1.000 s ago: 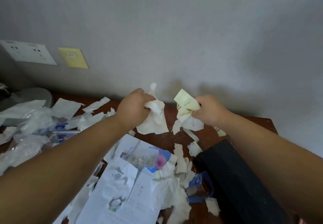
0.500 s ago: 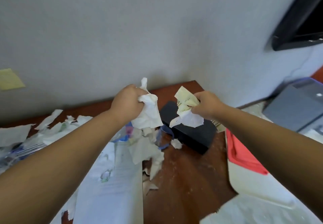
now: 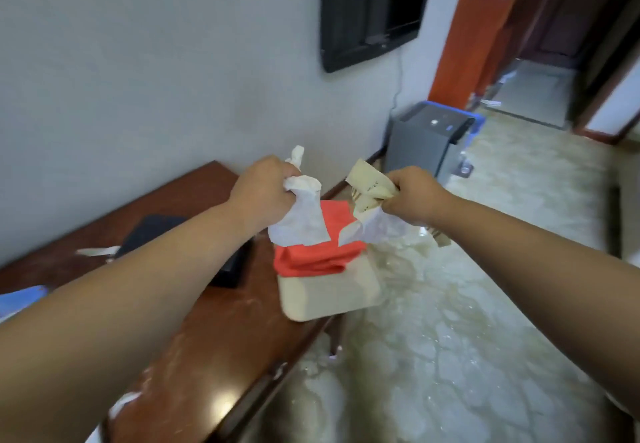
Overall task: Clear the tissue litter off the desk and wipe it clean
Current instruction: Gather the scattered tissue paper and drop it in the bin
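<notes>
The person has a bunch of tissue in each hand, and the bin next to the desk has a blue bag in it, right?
Not quite. The head view shows the bag in the cream bin is red-orange, not blue. The rest holds: the left hand grips a white tissue wad, the right hand grips tissue with yellowish paper, and the bin stands beside the desk.

The left hand (image 3: 263,190) grips white tissue (image 3: 302,221), the right hand (image 3: 415,197) grips yellowish paper (image 3: 367,183), both above a red-lined bin (image 3: 329,295)

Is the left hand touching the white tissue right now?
Touching. The head view shows the left hand gripping the tissue, which hangs below its fist.
</notes>
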### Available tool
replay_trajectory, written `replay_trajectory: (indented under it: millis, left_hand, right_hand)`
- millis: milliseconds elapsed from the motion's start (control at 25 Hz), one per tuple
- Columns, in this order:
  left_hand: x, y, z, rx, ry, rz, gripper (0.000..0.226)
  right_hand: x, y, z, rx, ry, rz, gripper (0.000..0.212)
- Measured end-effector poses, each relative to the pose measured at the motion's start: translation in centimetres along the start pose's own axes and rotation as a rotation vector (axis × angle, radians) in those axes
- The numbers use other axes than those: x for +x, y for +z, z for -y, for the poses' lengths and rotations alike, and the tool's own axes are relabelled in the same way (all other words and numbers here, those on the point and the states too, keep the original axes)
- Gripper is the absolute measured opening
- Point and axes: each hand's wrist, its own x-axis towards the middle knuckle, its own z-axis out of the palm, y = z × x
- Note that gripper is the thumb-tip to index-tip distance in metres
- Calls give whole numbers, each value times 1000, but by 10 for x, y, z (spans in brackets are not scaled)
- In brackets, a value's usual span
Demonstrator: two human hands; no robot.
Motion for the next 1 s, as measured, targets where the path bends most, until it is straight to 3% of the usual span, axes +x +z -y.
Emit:
replay_trajectory:
  millis: [240,400,800,1000]
  left_hand:
    - [75,102,-183,-94,180,93,26]
    - [108,149,-233,-74,225,167,22]
    - [236,216,-227,-96,106,139,21]
    - [310,268,-179,-70,-98,217,29]
  right_hand:
    - [-29,-65,-172,54,175,-34,26]
    - [-27,-87,-250,52,230,-4,25]
    - [106,-78,-327,90,181,64,25]
    - [220,-58,-344,91,136,178,30]
